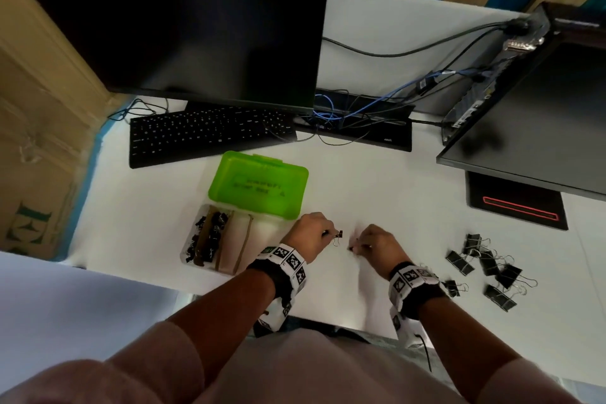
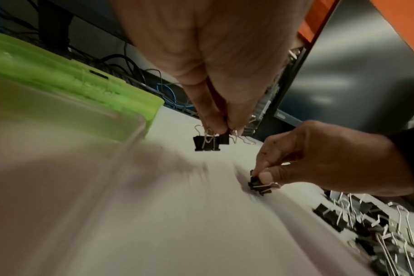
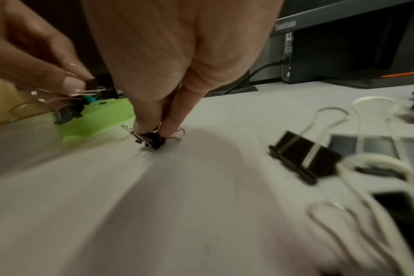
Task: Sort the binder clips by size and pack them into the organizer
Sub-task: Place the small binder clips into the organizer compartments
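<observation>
My left hand (image 1: pixel 314 233) pinches small black binder clips (image 2: pixel 209 142) by their wire handles, lifted just above the white desk beside the organizer. My right hand (image 1: pixel 370 244) pinches other small black clips (image 3: pixel 151 140) that touch the desk. The organizer (image 1: pixel 262 259) is a clear tray with cardboard dividers and an open green lid (image 1: pixel 259 185); several small clips (image 1: pixel 208 234) lie in its left compartments. A pile of large black binder clips (image 1: pixel 488 264) lies on the desk to the right of my right hand.
A black keyboard (image 1: pixel 210 133) and a monitor (image 1: pixel 183 20) stand behind the organizer. A second monitor (image 1: pixel 537 108) and its base (image 1: pixel 518 203) stand at the right, with cables (image 1: pixel 360 105) between them. A cardboard box (image 1: pixel 32 154) is at the left.
</observation>
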A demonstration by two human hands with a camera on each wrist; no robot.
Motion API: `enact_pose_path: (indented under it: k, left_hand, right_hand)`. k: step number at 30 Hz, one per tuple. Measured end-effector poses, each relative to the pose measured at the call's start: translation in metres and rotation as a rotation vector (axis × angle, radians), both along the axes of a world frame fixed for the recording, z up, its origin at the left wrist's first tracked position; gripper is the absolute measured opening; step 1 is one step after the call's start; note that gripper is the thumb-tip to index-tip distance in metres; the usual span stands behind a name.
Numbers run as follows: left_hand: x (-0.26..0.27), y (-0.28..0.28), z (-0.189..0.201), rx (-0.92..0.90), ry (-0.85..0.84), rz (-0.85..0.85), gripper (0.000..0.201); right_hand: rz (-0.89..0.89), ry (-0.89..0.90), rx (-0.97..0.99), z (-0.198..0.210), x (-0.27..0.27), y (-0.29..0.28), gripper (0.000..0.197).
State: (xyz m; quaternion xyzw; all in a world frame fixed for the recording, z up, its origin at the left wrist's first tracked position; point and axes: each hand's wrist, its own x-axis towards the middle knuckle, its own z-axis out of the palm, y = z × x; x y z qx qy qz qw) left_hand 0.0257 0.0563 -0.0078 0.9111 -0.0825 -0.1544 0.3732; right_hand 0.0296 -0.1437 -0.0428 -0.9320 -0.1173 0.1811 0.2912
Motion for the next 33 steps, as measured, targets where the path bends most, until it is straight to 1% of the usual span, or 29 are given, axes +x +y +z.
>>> enact_pose_path:
  k: [3,5,8,11,12,15,17,22,25,28,30,33]
  left_hand:
    - [-0.002,0.019,0.013,-0.014,-0.037,0.068,0.012]
    - [-0.005,0.038,0.023,-0.03,-0.08,0.145,0.013]
    - [-0.016,0.074,0.032,0.015,-0.148,0.279,0.014]
    - [-0.034,0.111,0.033,-0.018,-0.154,0.443,0.011]
    - [-0.04,0.121,0.034,-0.005,-0.153,0.498,0.01]
    - [-0.058,0.147,0.033,-0.004,-0.123,0.66,0.009]
    - [-0.071,0.159,0.031,-0.014,-0.108,0.727,0.01]
    - [-0.088,0.169,0.018,0.018,-0.035,0.802,0.015]
    - [-0.091,0.169,0.012,-0.007,-0.039,0.819,0.015]
    - [-0.09,0.169,0.011,-0.011,-0.042,0.809,0.017]
    - [-0.09,0.17,0.01,-0.012,-0.06,0.813,0.021]
    - [-0.092,0.17,0.006,0.01,-0.059,0.791,0.032]
  right_hand:
    - [-0.044,-0.057,-0.02,0.016,0.023,0.018,0.012]
    - [-0.052,-0.137,0.028,0.028,0.04,0.039,0.01]
    - [0.032,-0.196,0.143,0.049,0.061,0.09,0.004]
    - [0.119,-0.17,0.258,0.063,0.068,0.152,0.008]
    - [0.152,-0.156,0.274,0.065,0.066,0.172,0.01]
    - [0.27,-0.121,0.266,0.063,0.052,0.221,0.012]
    - [0.322,-0.097,0.234,0.058,0.042,0.242,0.012]
    - [0.308,-0.003,0.107,0.054,0.032,0.267,0.015]
    - [0.249,0.056,0.11,0.057,0.033,0.271,0.015]
    - [0.205,0.076,0.117,0.059,0.035,0.275,0.015]
    - [0.204,0.081,0.109,0.06,0.035,0.277,0.015]
    - [0.236,0.098,0.084,0.058,0.033,0.279,0.017]
